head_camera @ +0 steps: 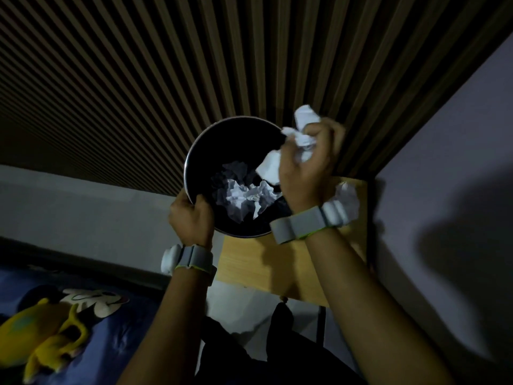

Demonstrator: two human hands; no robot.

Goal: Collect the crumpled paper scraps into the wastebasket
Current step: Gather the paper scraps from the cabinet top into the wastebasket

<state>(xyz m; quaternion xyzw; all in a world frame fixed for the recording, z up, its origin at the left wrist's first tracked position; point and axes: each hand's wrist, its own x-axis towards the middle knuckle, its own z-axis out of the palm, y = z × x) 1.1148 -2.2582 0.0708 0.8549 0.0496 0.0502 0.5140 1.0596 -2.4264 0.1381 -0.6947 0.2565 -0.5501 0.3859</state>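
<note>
A round black wastebasket with a shiny rim is held tilted toward me at the middle of the view. Crumpled white paper scraps lie inside it. My left hand grips the basket's near-left rim. My right hand is over the basket's right edge, shut on a bunch of crumpled white paper that sticks out above and left of the fingers. Another crumpled scrap lies on the small wooden table just right of my right wrist.
A slatted wooden wall panel fills the background. A grey wall stands at the right. A bed with a blue cartoon-print sheet and a yellow plush toy lies at the lower left.
</note>
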